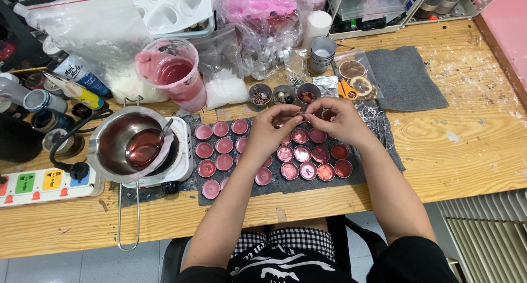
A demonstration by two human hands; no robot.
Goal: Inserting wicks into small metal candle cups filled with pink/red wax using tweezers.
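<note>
Wooden table (450, 151), fingertips (301, 117) pinching tiny bit over candle cups (307, 170)

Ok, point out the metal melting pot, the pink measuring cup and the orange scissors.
metal melting pot (112, 146): head view, inner wall.
pink measuring cup (173, 71): head view, inside wall.
orange scissors (346, 90): head view, handle.

Whatever your left hand (274, 130) and right hand (336, 120) pinch between their fingertips is too small for you to tell. Your left forearm covers several of the pink candle cups (224, 146) on the grey mat (285, 185). Behind the mat, you cannot make out the contents of the three small bowls (284, 94). Further back, the heart mould tray (175, 6) and wire basket (379, 11) are cut off by the top edge
</note>
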